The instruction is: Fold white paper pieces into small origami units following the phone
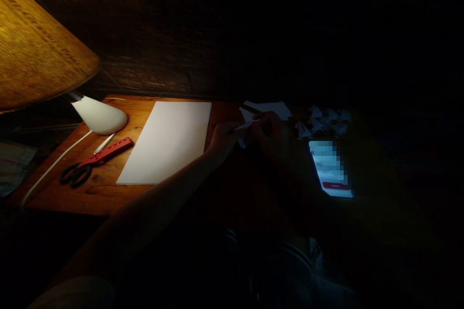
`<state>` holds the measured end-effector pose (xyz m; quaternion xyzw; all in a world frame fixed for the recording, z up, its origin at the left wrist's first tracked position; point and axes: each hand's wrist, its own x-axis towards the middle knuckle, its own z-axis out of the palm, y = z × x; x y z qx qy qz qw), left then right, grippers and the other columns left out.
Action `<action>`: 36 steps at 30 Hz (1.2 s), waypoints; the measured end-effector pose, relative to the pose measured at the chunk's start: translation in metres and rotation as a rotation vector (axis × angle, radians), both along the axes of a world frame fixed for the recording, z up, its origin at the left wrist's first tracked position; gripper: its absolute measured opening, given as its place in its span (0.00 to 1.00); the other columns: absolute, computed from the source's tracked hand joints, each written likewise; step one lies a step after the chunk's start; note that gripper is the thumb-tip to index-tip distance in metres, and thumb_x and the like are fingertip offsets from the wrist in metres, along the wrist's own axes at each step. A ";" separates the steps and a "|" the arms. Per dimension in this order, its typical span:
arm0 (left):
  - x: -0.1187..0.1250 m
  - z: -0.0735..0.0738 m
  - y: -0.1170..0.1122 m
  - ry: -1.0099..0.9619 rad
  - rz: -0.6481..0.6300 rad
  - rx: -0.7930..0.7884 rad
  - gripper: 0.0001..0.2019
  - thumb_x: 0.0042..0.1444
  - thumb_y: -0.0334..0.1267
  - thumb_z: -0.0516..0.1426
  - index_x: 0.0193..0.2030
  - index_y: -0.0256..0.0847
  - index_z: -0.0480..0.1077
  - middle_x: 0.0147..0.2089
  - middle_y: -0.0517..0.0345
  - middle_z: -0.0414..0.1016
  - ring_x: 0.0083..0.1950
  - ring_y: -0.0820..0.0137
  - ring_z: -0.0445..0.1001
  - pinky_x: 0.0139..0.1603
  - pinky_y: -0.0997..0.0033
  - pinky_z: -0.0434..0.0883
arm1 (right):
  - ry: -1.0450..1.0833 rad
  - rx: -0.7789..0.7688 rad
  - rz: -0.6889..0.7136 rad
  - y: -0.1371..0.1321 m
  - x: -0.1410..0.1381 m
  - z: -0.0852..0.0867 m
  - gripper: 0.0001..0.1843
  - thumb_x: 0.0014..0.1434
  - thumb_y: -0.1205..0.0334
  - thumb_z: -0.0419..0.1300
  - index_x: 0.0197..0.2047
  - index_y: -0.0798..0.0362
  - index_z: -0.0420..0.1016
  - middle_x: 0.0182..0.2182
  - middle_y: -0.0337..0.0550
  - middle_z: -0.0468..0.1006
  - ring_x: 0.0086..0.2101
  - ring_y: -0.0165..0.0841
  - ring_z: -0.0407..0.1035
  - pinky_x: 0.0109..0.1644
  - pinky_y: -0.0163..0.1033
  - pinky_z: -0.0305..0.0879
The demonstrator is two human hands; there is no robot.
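Both hands meet over the middle of the wooden table, in dim light. My left hand [224, 139] pinches a small folded piece of white paper [245, 124] from the left side. On its other side my right hand [270, 133] has its fingers closed on the same paper. The paper's exact shape is hard to make out in the shadow. Just behind the hands lie white paper pieces [270, 108]. Left of my left hand rests a stack of white paper sheets [170, 142].
A lamp with a yellow shade [39, 48] and white base [101, 117] stands at left. Near it lie black-handled scissors [78, 174], a red perforated strip [108, 150] and a white pen [104, 143]. Several folded paper pieces [326, 120] and a lit phone [330, 166] lie at right.
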<state>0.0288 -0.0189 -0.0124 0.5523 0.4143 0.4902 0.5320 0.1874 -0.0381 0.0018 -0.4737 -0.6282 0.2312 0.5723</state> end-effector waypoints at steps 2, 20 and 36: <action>-0.001 0.001 0.000 0.013 0.018 -0.001 0.11 0.50 0.42 0.65 0.24 0.39 0.72 0.23 0.63 0.66 0.28 0.74 0.64 0.28 0.74 0.57 | -0.003 -0.009 0.017 0.001 0.002 0.001 0.05 0.60 0.59 0.62 0.35 0.49 0.72 0.41 0.44 0.82 0.35 0.33 0.74 0.39 0.40 0.71; -0.005 0.002 0.007 0.165 -0.109 0.069 0.14 0.50 0.42 0.68 0.23 0.38 0.72 0.22 0.65 0.65 0.26 0.76 0.60 0.27 0.74 0.56 | 0.128 -0.256 0.167 0.001 0.007 0.010 0.18 0.58 0.47 0.69 0.26 0.50 0.75 0.25 0.38 0.78 0.29 0.33 0.71 0.34 0.39 0.68; -0.009 -0.007 0.011 0.142 -0.152 0.044 0.15 0.47 0.47 0.71 0.30 0.37 0.79 0.25 0.62 0.73 0.28 0.75 0.66 0.29 0.75 0.60 | 0.204 -0.295 0.140 0.001 0.008 0.010 0.15 0.57 0.52 0.68 0.25 0.49 0.71 0.25 0.36 0.74 0.28 0.31 0.67 0.35 0.39 0.68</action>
